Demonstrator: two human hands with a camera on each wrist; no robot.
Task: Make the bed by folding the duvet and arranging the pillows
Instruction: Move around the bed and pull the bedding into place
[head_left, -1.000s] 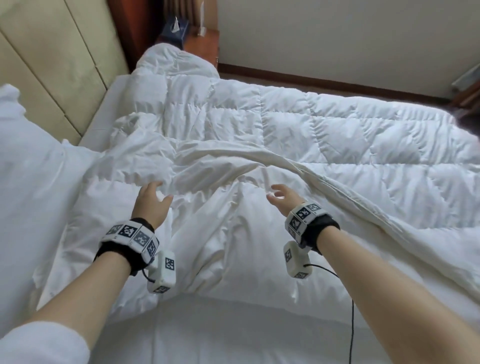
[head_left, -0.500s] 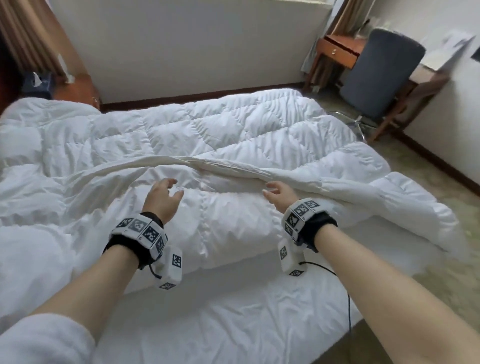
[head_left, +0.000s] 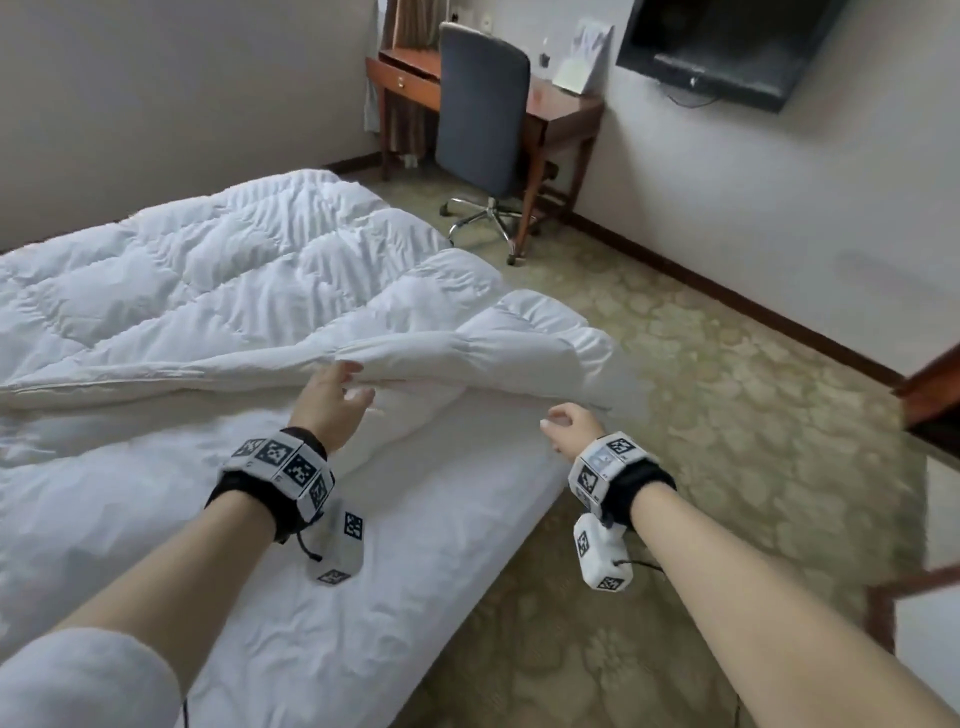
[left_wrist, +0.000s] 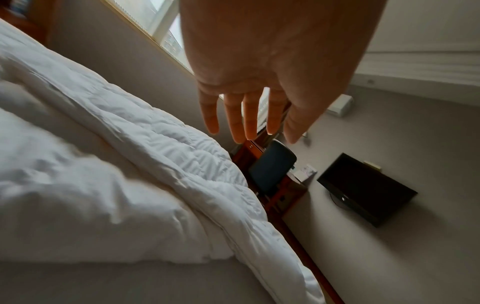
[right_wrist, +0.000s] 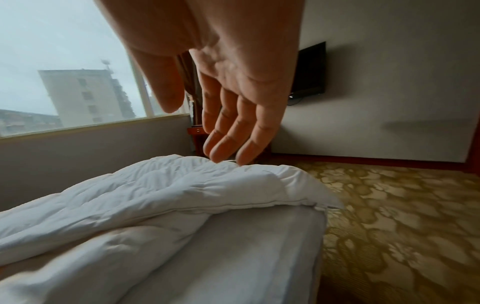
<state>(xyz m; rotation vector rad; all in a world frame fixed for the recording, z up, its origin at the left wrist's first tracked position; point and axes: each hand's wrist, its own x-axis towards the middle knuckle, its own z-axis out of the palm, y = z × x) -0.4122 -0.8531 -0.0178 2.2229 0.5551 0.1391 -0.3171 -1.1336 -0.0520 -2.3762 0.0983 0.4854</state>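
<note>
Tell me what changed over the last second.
The view swung right, from the headboard end to the foot of the bed, bringing the chair, desk and TV into sight. Both hands travelled right along the duvet's folded edge: the left hand now reaches near the turned-back corner, the right hand hangs past the mattress edge. Both remain open, gripping nothing; the duvet stays folded.

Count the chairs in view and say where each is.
1. The chair stands at the desk in the far corner, beyond the bed. Others may be out of frame.
</note>
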